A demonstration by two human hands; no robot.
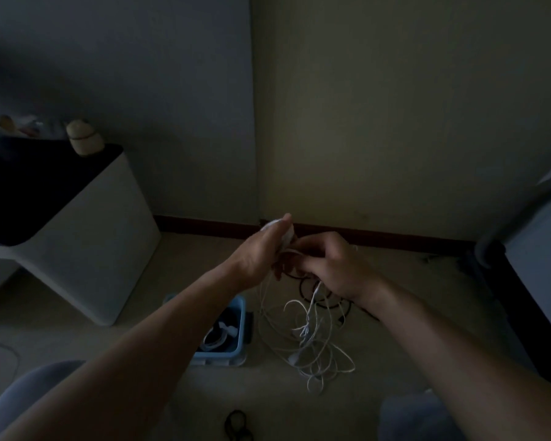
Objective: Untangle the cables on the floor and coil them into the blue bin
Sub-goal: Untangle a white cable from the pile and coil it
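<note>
The room is dim. My left hand [261,253] is raised and closed around a bundle of thin white cable [309,342], whose loose loops hang down and lie tangled on the floor. My right hand [334,268] pinches the same white cable just beside the left hand. A dark cable [315,291] loops on the floor under my right hand. The blue bin [239,323] stands on the floor below my left forearm, partly hidden by it, with a coiled white and dark cable inside.
A white stool-like table with a dark top [77,224] stands at the left, a small round object [83,138] on it. A dark-framed piece of furniture [528,281] is at the right. A small dark cable [236,424] lies near the bottom edge. My knees frame the bottom corners.
</note>
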